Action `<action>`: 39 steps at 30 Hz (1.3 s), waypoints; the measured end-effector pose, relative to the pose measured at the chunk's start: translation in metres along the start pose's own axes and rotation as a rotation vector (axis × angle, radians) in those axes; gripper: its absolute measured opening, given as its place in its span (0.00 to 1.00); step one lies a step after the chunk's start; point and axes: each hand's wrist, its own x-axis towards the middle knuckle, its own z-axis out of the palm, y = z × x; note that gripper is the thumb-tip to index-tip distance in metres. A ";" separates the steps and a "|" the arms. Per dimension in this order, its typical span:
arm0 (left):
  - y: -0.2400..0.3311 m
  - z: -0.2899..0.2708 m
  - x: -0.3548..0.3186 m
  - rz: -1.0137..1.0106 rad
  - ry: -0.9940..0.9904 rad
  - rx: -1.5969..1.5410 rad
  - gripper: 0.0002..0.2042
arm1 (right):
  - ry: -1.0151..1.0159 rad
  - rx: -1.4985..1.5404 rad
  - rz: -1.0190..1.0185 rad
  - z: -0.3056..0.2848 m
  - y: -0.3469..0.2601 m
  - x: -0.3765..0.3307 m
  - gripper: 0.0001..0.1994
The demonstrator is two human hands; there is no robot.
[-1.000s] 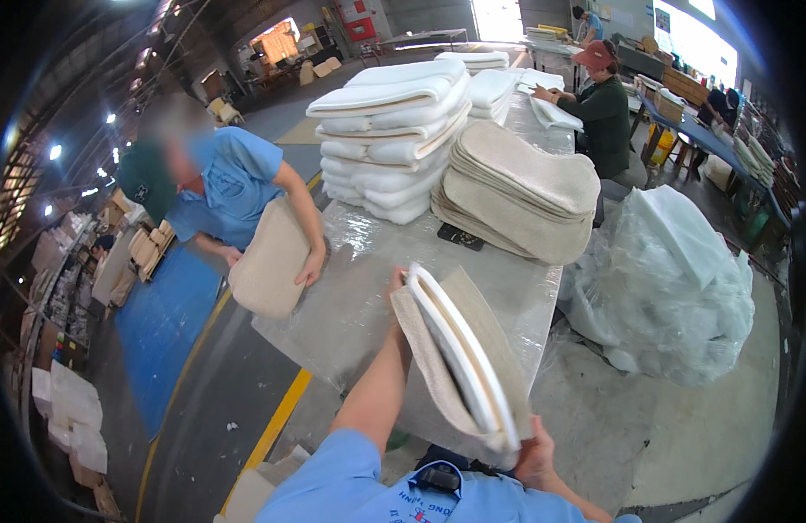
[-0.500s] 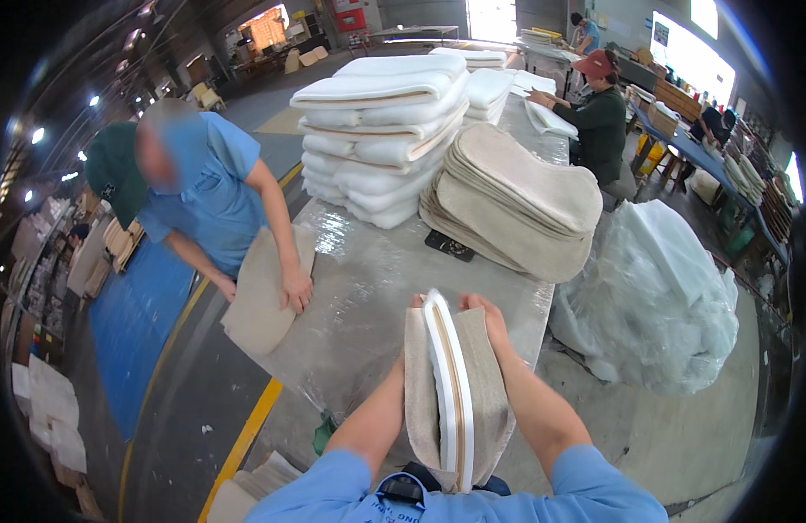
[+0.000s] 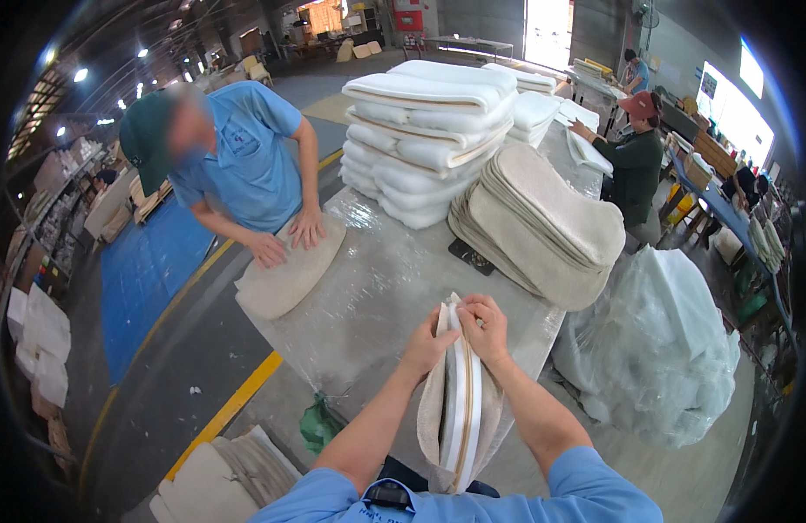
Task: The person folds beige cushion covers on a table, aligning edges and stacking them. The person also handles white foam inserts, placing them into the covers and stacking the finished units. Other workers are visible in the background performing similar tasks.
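A beige fabric cover (image 3: 430, 423) stands on edge against my body at the table's near end, its long opening facing up. Inside it sits a white foam pad (image 3: 462, 397) with a tan strip running along its edge. At the far tip of the cover, my left hand (image 3: 427, 345) is closed on the left fabric edge. Close beside it my right hand (image 3: 484, 327) pinches the right edge, fingers bent. The fabric lips nearly meet there, while lower down they stay apart around the pad.
Stacked white pads (image 3: 429, 131) and a pile of beige covers (image 3: 542, 222) stand on the plastic-covered table (image 3: 368, 305). Across to the left, a co-worker (image 3: 246, 157) presses a beige piece (image 3: 290, 270) flat. A large clear plastic bundle (image 3: 651, 349) lies at right.
My hands have come closer together at the cover's far end, drawing its edges over the pad tip. The co-worker's hands have shifted on the beige piece. My view has turned slightly left.
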 end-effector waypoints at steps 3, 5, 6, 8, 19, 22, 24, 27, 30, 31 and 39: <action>-0.007 -0.022 0.011 -0.139 0.153 0.055 0.18 | -0.101 0.126 0.054 0.009 0.002 0.029 0.10; -0.011 -0.011 0.016 -0.150 0.196 0.058 0.17 | -0.168 0.363 0.394 -0.003 0.012 0.051 0.12; -0.011 -0.012 0.019 -0.156 0.230 0.071 0.16 | -0.273 0.350 0.438 -0.004 0.010 0.063 0.11; -0.012 -0.020 0.020 -0.171 0.266 0.114 0.18 | -0.506 0.332 0.522 -0.002 0.001 0.080 0.09; 0.004 -0.023 0.028 0.058 0.415 0.600 0.18 | -0.128 0.317 0.217 0.038 0.021 0.030 0.06; 0.004 -0.022 0.024 0.044 0.442 0.536 0.18 | 0.016 0.336 0.149 0.046 0.014 0.009 0.07; 0.005 -0.022 0.017 0.063 0.447 0.476 0.18 | 0.051 0.318 0.089 0.047 0.011 0.003 0.07; 0.013 -0.024 0.016 0.060 0.466 0.475 0.16 | 0.031 0.259 0.012 0.047 0.008 0.002 0.06; 0.024 -0.025 0.018 0.118 0.418 0.629 0.13 | -0.047 0.233 0.014 0.041 0.015 0.011 0.07; 0.026 -0.027 0.020 0.147 0.408 0.648 0.12 | -0.103 0.216 0.036 0.036 0.018 0.017 0.09; 0.035 -0.041 0.027 0.313 0.428 0.823 0.10 | -0.712 0.097 0.138 0.022 0.002 0.087 0.18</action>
